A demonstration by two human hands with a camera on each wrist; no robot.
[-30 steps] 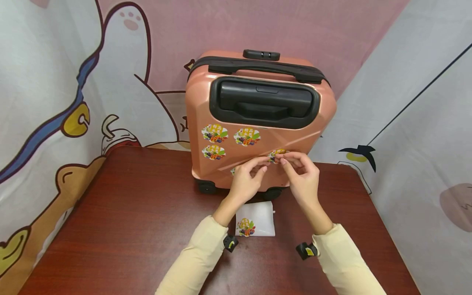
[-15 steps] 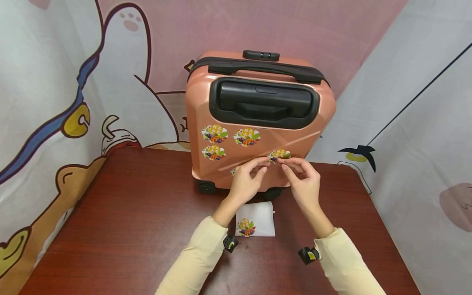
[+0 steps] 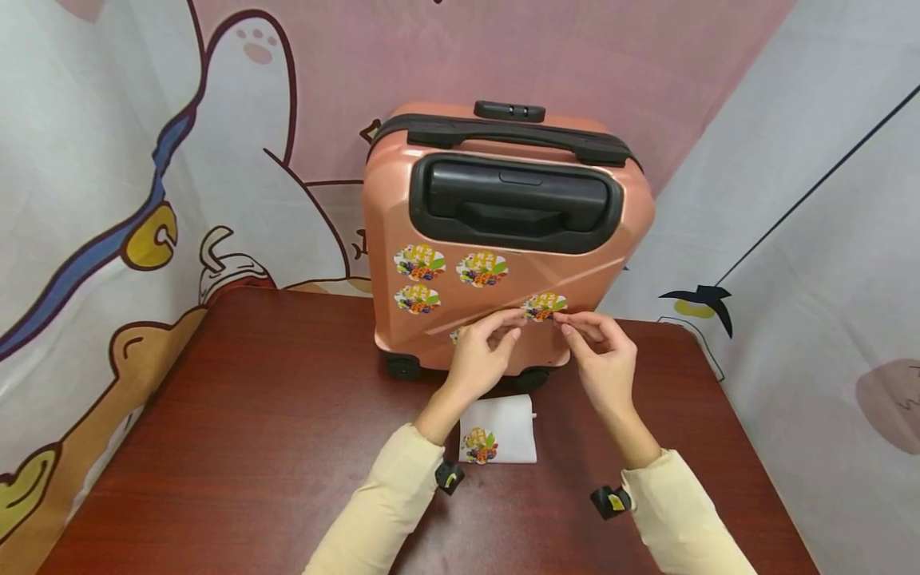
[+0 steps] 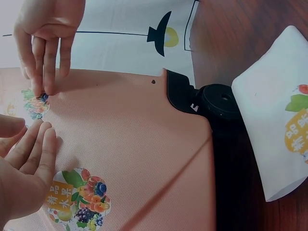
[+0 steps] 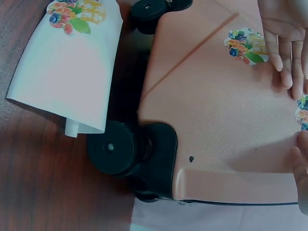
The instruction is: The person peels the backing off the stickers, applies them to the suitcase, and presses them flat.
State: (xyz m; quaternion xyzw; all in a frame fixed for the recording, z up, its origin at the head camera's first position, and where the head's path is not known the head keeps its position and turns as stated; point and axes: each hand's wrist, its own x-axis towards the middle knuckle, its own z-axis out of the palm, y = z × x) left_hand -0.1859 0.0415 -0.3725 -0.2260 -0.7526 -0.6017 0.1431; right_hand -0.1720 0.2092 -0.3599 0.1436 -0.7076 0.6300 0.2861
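Note:
An orange-pink suitcase (image 3: 517, 275) stands upright on the table, several fruit stickers on its front. A colourful fruit sticker (image 3: 544, 305) lies on the lower right of that front, between my two hands. My left hand (image 3: 480, 351) touches its left edge with its fingertips; in the left wrist view these fingers are fairly straight. The fingertips of my right hand (image 3: 604, 359) rest at the sticker's lower right edge, fingers extended in the left wrist view. Partly hidden behind my left hand is another sticker (image 4: 79, 199). No thing shows held in either palm.
A white backing sheet (image 3: 503, 423) with one fruit sticker (image 3: 480, 446) lies on the dark red-brown table (image 3: 273, 431) before the suitcase. Black wheels (image 3: 404, 367) stick out at the suitcase's base. Printed cloth (image 3: 589, 56) hangs behind and at both sides.
My right hand has slid right and slightly down along the sticker, uncovering more of it. My left hand stays almost in place. The suitcase and the backing sheet look unmoved.

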